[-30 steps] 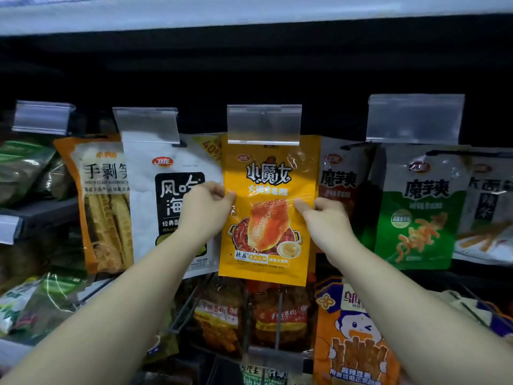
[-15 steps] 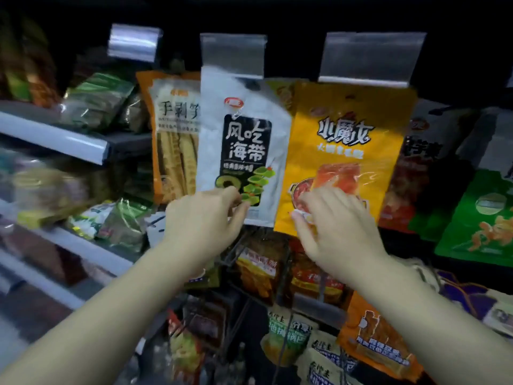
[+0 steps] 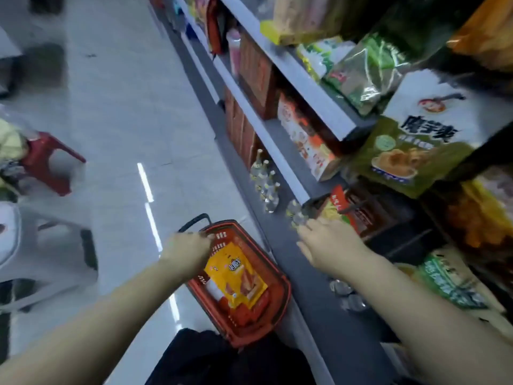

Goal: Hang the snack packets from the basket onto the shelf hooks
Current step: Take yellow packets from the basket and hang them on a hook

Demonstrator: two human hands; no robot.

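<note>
A red shopping basket (image 3: 277,309) stands on the floor next to the shelf base. In it lies a yellow snack packet (image 3: 236,276) with a picture of meat, over more packets. My left hand (image 3: 188,245) hovers above the basket's far end, fingers loosely curled, holding nothing. My right hand (image 3: 330,243) is over the grey shelf base to the right of the basket, fingers apart and empty. Hanging snack packets fill the shelf at right, among them a green and white one (image 3: 416,140).
Shelves (image 3: 283,173) with boxes, bags and small bottles (image 3: 266,182) run along the right. A red stool (image 3: 47,162) and a white stool (image 3: 36,245) stand on the tiled aisle floor at left. My dark-clothed knees (image 3: 222,359) are below the basket.
Both hands let go of the yellow packet hung on its hook and dropped away from the shelf. The view swung down and left to the basket on the floor.
</note>
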